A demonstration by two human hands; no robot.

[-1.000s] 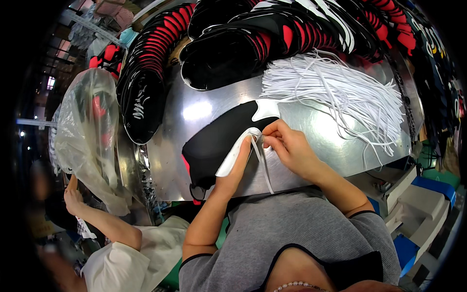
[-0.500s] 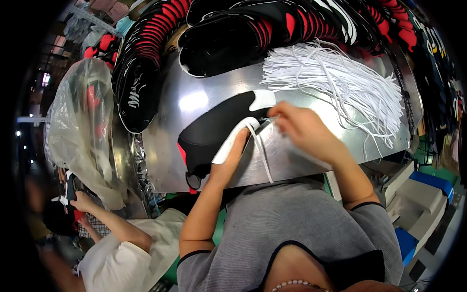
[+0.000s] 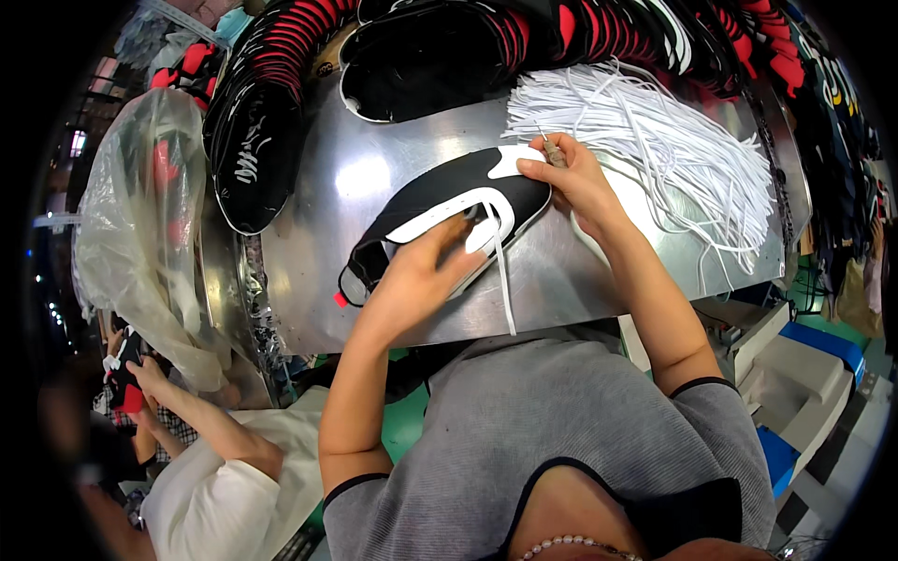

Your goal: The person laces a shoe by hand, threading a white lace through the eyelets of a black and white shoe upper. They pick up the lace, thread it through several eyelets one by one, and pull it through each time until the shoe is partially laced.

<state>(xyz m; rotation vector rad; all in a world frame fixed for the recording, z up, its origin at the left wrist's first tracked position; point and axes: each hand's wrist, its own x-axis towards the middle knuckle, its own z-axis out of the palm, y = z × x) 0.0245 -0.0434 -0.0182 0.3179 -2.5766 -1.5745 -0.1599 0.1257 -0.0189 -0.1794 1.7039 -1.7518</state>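
Near the worktop's (image 3: 580,280) front edge, the left hand (image 3: 426,280) is pressing flat on the black-and-white shoe upper (image 3: 449,201) with one white lace (image 3: 503,280) dangling only partly threaded, while the right hand (image 3: 571,178) is pinching a lace tip at its far end beside the lace pile (image 3: 655,140).

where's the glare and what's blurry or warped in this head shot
Head view: a bright glare patch on the metal table left of the black and white shoe upper; both hands sharp, left hand, right hand; table edges bow from fisheye; the co-worker's sleeve at lower left is dim and soft; corners black.
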